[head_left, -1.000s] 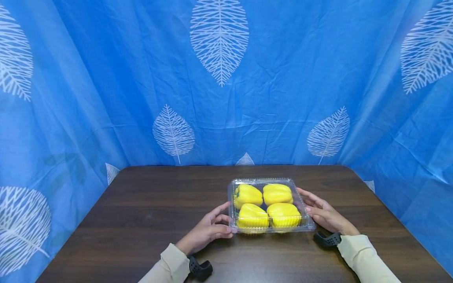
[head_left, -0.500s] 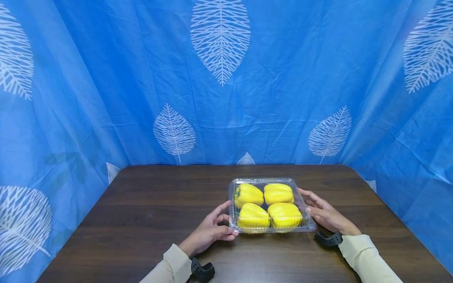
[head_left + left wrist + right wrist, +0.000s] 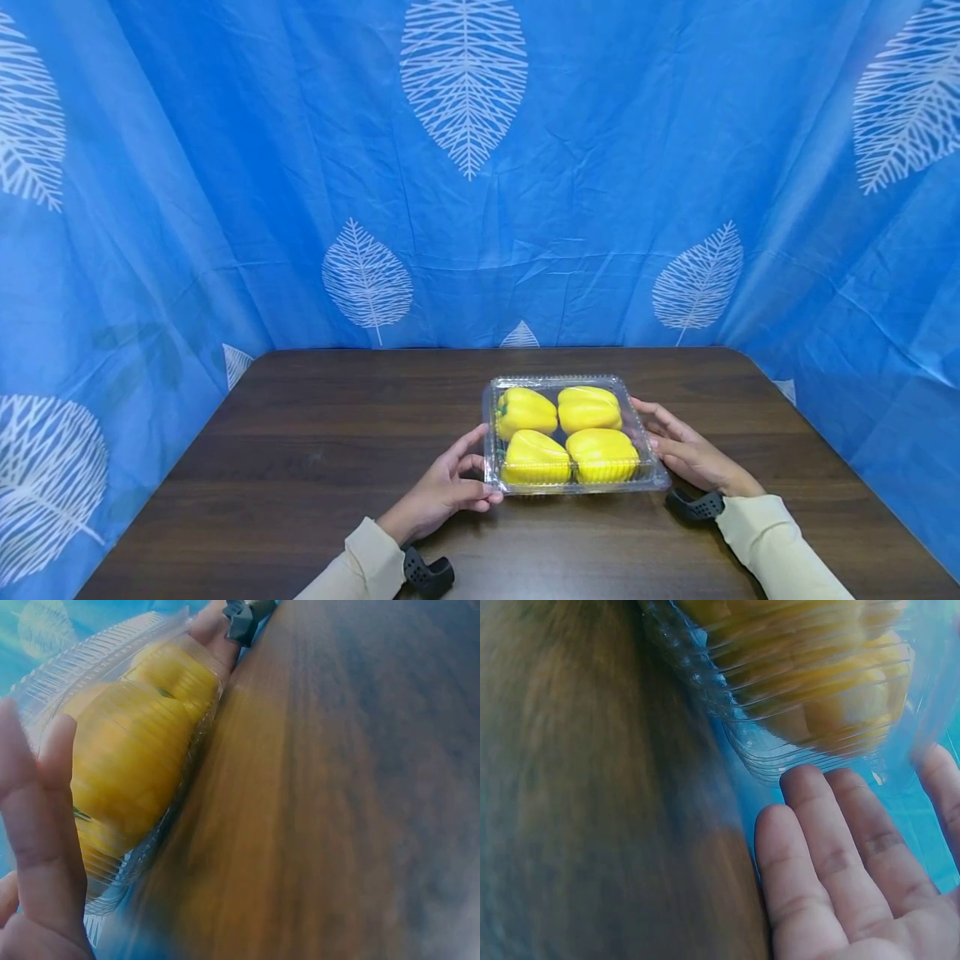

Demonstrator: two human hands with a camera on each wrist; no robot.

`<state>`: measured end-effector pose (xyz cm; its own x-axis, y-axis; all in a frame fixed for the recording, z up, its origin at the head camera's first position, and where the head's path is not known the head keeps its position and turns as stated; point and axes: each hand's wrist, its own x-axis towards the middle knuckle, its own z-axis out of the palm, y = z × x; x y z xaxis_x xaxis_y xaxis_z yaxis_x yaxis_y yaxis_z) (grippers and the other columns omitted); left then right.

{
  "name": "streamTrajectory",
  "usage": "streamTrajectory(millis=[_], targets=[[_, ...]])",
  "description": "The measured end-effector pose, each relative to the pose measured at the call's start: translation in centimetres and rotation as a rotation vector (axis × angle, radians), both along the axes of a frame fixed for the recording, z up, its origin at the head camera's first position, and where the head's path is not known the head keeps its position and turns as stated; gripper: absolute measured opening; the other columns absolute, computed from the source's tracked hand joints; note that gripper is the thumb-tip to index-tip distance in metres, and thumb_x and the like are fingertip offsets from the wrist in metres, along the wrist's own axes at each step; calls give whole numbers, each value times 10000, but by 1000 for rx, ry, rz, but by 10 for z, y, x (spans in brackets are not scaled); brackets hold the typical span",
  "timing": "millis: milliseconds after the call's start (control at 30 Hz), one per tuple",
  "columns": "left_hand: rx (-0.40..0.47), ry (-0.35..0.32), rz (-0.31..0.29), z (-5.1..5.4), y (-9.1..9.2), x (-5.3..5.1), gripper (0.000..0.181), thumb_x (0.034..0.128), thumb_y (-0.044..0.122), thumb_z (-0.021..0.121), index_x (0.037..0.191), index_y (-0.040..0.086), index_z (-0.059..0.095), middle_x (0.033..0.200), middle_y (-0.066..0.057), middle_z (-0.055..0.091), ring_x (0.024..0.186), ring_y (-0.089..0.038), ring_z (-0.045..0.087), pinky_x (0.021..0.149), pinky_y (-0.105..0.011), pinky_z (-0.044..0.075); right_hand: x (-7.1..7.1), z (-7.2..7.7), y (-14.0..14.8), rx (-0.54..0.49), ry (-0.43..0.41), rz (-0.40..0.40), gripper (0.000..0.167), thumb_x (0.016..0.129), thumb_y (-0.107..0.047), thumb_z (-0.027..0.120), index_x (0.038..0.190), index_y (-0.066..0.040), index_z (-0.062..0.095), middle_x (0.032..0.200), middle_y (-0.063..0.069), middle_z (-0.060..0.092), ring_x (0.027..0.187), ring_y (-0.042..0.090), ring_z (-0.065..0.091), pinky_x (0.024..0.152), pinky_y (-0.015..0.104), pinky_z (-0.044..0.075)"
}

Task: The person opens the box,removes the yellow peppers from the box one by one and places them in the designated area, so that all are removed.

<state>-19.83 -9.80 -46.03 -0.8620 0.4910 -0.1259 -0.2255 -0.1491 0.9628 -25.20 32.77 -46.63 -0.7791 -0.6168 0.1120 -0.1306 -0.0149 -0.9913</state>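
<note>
A clear plastic clamshell box (image 3: 656,477) sits on the table right of centre, its lid down. Several yellow bell peppers (image 3: 527,412) are inside it, in two rows. At the box's left side is my left hand (image 3: 438,492), its fingertips touching the edge and the front left corner. My right hand (image 3: 693,456) lies along the opposite side, thumb and fingertips against the rim. In the right wrist view, the fingers (image 3: 829,847) are nearly straight beside the ribbed plastic wall. The left wrist view shows extended fingers (image 3: 45,825) in front of the box.
The dark wooden table (image 3: 322,442) has rounded far corners. Blue curtains (image 3: 600,167) with white leaf prints hang behind it and along both sides. Each wrist wears a black strap mount (image 3: 429,573), below a cream sleeve.
Over the last second my left hand has shifted slightly rightward, its thumb a little further onto the front left corner. The box, the peppers and my right hand stay nearly in place.
</note>
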Motion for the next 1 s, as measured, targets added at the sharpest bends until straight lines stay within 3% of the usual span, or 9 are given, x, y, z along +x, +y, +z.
streamTrajectory(millis=[167,333,733,900,1000], targets=[[-29,19,0,0,0,0,964,933,-71,699,1736,104,194,1143,-118,586,865,-135,767,597,-163,510,0,0,-1,4,-1,-7,495,1146,-118,479,1553,-399,444,1522,-234,413,1327,14,557,1081,237,518],[-20,12,-6,0,0,-1,975,923,-96,694,1735,103,192,1139,-116,571,831,-123,757,529,-149,429,1,1,-1,12,3,-11,497,1147,-115,476,1546,-410,443,1515,-222,427,1321,21,568,1075,242,525],[-14,44,-2,-1,2,0,976,905,-103,680,1728,63,182,1125,-112,547,827,-121,761,506,-143,402,0,-1,1,26,36,-16,490,1158,-135,473,1569,-398,435,1526,-282,298,1349,-81,495,1075,191,491],[-71,47,33,0,3,-1,981,894,-28,714,1723,62,197,1152,-106,583,785,-111,711,545,-161,450,0,-3,1,37,41,-21,494,1158,-138,468,1574,-401,428,1524,-320,290,1356,-130,448,1076,164,468],[-136,92,65,4,1,-1,973,897,14,732,1718,58,212,1207,-118,585,811,-130,684,601,-197,499,0,-3,1,28,38,-16,494,1159,-141,466,1577,-403,430,1531,-336,308,1361,-135,444,1078,163,465]])
